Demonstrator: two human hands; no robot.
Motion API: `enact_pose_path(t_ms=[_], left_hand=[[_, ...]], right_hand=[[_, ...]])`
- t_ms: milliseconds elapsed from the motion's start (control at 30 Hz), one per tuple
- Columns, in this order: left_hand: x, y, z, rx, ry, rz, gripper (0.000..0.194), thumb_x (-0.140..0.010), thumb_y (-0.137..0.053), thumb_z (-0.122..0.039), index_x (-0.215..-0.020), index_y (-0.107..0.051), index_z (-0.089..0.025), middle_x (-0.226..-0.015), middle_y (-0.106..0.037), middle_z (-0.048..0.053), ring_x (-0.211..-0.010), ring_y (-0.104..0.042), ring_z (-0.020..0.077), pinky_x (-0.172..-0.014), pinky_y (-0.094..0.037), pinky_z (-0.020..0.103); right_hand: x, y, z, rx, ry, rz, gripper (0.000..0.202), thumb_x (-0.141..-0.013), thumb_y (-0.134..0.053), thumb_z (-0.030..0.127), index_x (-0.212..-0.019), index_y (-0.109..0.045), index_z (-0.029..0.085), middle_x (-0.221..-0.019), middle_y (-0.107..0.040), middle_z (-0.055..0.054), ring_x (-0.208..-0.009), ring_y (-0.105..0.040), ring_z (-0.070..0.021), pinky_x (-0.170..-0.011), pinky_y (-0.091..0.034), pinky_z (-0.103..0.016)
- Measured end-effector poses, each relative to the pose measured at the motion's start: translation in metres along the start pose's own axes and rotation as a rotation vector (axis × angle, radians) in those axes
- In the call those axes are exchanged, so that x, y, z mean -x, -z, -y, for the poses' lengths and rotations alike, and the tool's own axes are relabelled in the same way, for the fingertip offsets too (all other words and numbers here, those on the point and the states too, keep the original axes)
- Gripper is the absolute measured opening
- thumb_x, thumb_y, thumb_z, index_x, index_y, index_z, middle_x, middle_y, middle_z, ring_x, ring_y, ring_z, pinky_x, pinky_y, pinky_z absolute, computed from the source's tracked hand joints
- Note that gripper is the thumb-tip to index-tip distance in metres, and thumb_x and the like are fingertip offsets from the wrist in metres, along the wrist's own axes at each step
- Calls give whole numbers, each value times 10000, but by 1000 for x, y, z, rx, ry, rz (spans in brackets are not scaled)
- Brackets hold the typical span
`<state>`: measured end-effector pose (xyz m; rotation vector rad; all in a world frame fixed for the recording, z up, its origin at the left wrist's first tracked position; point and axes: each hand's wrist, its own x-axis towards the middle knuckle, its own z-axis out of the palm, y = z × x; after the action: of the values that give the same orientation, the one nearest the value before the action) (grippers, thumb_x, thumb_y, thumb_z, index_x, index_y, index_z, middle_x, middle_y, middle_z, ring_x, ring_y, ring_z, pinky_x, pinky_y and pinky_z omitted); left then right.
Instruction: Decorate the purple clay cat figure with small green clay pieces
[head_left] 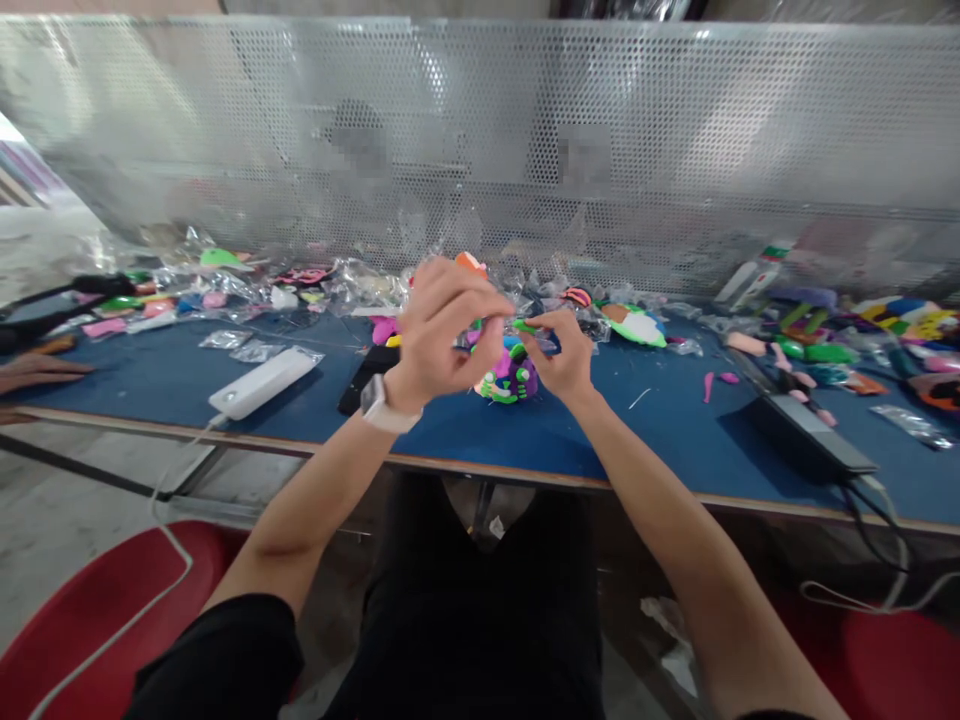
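My left hand, with a white-strapped watch at the wrist, is raised over the table with thumb and fingertips brought together. Whatever sits in that pinch is too small or blurred to make out. Close to it, my right hand pinches a small bright green piece of modelling clay between thumb and forefinger. Below and between both hands, a round clay figure in purple, green and pink rests on the blue table, partly hidden. Pink clay lies just left of my left hand.
A white power bank with a cable and a black phone lie leftward. Clear plastic bags and clay scraps line the perforated metal panel. A dark device stands right. Another person's hand rests at far left.
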<state>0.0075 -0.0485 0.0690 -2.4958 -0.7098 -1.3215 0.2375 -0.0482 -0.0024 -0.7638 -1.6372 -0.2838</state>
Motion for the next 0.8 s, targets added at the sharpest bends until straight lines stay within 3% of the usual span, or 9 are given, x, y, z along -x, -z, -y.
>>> enact_pose_path(t_ms=[100, 267, 433, 633, 800], left_hand=[[0, -25, 23, -14, -84, -66, 215, -1023, -532, -367, -1084, -714, -271, -1074, -727, 55, -1085, -676, 281, -1039, -499, 600], [19, -57, 41, -25, -102, -27, 387, -1002, -623, -502, -1288, -671, -246, -1228, -744, 76, -1204, -614, 296, -1067, -440, 536], [25, -64, 31, -7, -64, 105, 303, -1068, -584, -479, -1188, -712, -231, -1157, -767, 63, -1177, -617, 271, -1082, -419, 512], [29, -73, 33, -12, -85, -66, 205, -1064, -620, -410, -1106, -728, -241, -1074, -786, 43, -1099, -642, 235, -1025, -462, 463], [34, -76, 32, -21, -62, 18, 204, -1071, -596, -360, -1182, -741, -269, -1151, -780, 51, -1141, -650, 233, -1075, -465, 487]], right_hand=[[0, 0, -2, -2, -11, 24, 75, -984, -734, 277, -1059, -734, 282, -993, -802, -16, -959, -743, -214, -877, -625, -417], [1, 0, -4, 6, -26, 87, 64, -972, -755, 313, -1034, -766, 300, -997, -821, -7, -977, -758, -223, -923, -619, -457], [3, -1, -1, -70, 24, 109, 129, -980, -703, 238, -1060, -777, 306, -1004, -826, 1, -982, -756, -208, -904, -622, -433], [2, 1, 4, -136, -28, 158, 220, -957, -742, 293, -1174, -775, 298, -1075, -831, -23, -989, -758, -209, -901, -639, -434], [4, -2, 0, -160, -177, 129, 179, -917, -802, 354, -1080, -774, 286, -1001, -827, -8, -888, -775, -189, -825, -650, -384]])
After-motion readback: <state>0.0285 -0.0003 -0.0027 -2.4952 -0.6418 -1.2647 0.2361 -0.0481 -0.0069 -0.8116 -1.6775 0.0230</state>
